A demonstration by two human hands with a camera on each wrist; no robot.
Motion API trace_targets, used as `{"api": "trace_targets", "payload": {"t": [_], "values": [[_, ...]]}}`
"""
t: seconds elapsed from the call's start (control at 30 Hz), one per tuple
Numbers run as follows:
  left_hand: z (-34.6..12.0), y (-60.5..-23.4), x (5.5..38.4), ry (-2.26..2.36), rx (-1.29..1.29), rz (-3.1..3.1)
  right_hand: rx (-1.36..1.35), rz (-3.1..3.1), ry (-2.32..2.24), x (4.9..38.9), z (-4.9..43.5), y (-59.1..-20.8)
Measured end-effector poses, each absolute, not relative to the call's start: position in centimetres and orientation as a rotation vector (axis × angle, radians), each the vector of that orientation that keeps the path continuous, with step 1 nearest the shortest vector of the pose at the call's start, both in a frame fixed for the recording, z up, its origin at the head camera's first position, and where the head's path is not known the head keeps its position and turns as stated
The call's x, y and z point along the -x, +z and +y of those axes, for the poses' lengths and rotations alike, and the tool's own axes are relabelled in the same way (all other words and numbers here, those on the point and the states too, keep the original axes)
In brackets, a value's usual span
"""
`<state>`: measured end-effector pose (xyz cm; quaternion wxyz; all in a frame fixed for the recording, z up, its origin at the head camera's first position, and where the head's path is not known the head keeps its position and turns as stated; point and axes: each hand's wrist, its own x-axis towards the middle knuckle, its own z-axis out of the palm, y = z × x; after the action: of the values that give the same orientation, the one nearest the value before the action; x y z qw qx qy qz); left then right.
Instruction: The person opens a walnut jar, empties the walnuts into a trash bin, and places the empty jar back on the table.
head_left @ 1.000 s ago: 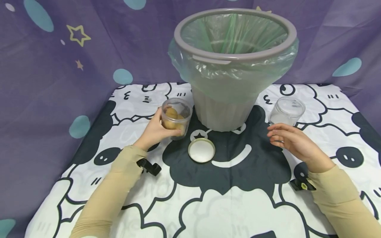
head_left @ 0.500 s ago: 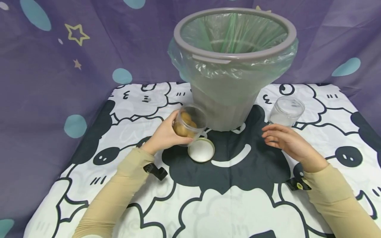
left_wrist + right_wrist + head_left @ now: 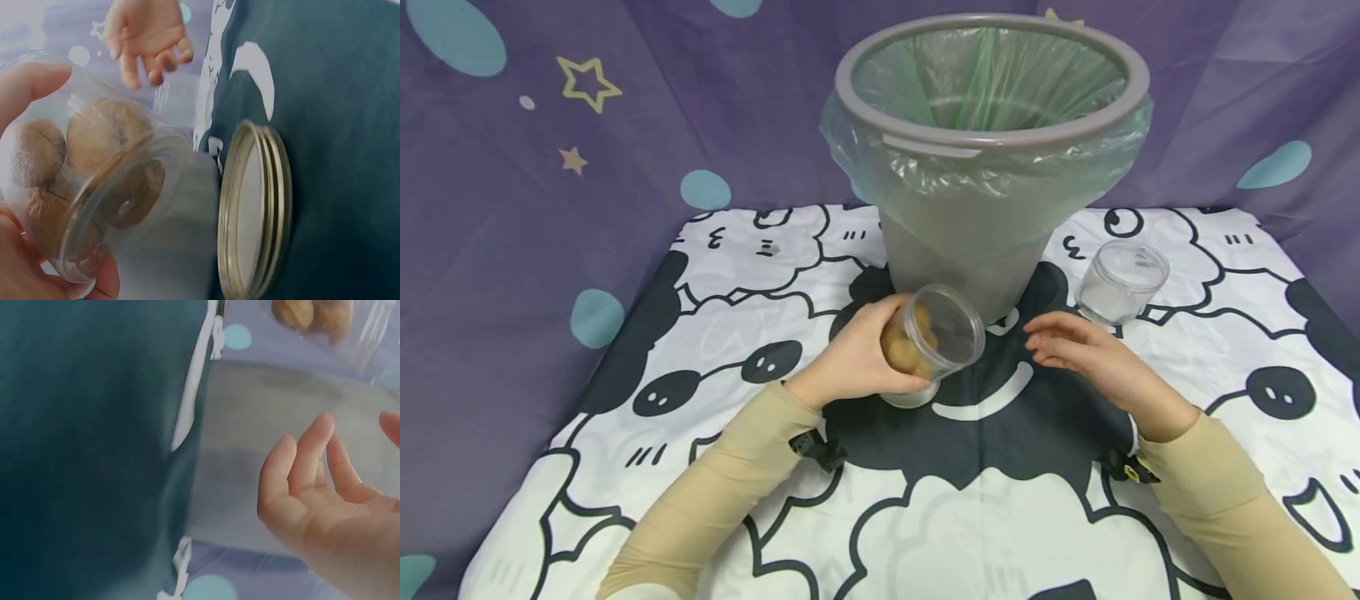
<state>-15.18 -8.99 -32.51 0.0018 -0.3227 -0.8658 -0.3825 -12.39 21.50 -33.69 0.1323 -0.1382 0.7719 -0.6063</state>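
Observation:
My left hand grips a clear jar with its thumb and fingers round the side. The jar is lidless and tilted, its mouth turned to the right. Several brown walnuts lie inside. Below the jar a gold-rimmed lid with a white inside rests on the cloth, partly hidden by jar and hand. To the right, my right hand is held in the air, palm turned inward, its fingers loosely bent and holding nothing. A second clear jar stands behind it, with no contents visible.
A grey bin with a pale green liner bag folded over its rim stands behind the hands. The table wears a cartoon-print cloth. A purple patterned curtain hangs behind and to the left.
My left hand has carried the jar of walnuts to the right, over the lid, tilting it further. The right hand has moved left, away from the second jar.

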Motion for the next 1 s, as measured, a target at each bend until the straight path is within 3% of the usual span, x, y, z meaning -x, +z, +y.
{"api": "trace_targets", "payload": {"t": [0.47,1.0], "values": [[-6.9,-31.9,13.7,-0.919,1.104,-2.73,0.719,2.813,-1.262,10.2,16.6,-30.5],[-6.4,-32.3,13.5,-0.89,1.162,-2.71,0.799,2.965,-1.116,9.6,15.6,-30.2]]}}
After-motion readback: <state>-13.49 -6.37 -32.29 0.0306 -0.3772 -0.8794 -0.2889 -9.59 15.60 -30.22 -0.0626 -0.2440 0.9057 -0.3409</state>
